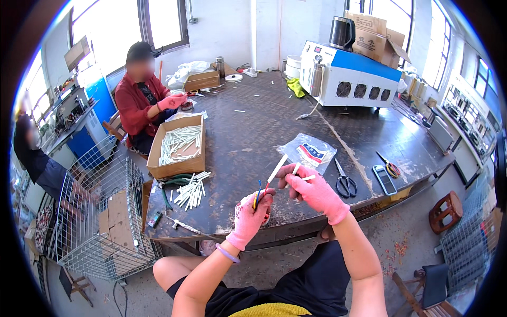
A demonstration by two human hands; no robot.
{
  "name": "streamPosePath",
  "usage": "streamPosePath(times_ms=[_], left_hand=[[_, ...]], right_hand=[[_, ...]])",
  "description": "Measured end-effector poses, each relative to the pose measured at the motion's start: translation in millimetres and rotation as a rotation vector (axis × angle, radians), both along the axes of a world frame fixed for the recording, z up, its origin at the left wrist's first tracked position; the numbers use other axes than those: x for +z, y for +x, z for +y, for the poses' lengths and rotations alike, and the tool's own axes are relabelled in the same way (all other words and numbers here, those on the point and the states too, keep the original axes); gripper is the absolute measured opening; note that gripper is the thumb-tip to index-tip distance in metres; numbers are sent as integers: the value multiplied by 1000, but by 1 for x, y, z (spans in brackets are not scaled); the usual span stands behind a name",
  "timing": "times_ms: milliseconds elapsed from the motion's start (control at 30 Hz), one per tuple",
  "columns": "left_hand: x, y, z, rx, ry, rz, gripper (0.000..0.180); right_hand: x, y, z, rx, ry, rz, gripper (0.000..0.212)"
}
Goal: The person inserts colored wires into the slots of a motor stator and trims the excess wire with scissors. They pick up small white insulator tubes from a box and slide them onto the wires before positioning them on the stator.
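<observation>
Both my hands wear pink gloves and meet above the table's near edge. My left hand (250, 215) is closed on a few thin wires (257, 196), with blue, yellow and red showing. A white sleeve tube (277, 168) stands slantwise at the tip of the red wire, close to the fingers of my right hand (317, 194). That right hand is closed on short white tubes (308, 178), which poke out between its fingers. Left of my hands lies a loose pile of white tubes (193, 191), beside a cardboard box (177, 168) holding many more.
A clear plastic bag (309, 150), black-handled scissors (346, 185), a phone (384, 179) and pliers (392, 168) lie to the right. A white-and-blue machine (351, 79) stands at the back. Across the left corner sits a person in red (140, 100). A wire cage cart (103, 211) adjoins the table.
</observation>
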State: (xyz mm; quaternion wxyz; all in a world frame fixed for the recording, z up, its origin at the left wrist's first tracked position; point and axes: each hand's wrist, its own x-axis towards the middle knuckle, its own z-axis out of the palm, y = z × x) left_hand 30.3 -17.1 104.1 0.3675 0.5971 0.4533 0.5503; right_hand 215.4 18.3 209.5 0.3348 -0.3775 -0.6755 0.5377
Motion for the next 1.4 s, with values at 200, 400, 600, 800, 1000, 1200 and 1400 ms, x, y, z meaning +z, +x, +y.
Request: streamPosePath(times_ms=[200,400,600,800,1000,1200,1400], left_hand=[[-1,-1,0,8,-18,-24,22],[-4,0,1,42,88,34,21],[-9,-1,5,69,173,162,20],[-7,-1,1,-30,-17,-179,30],[-4,-24,5,-64,14,-233,32],[21,-11,13,-83,205,194,20],[24,-5,25,-130,28,-35,18]], right_hand=[[6,-7,2,28,-66,204,23],[9,-16,-5,-21,236,130,21],[1,-26,2,-51,356,-116,17],[-13,-27,1,4,429,-214,17],[-55,-38,2,10,566,-334,20],[-129,-26,15,-40,672,-355,21],[-129,-25,15,25,512,-326,17]])
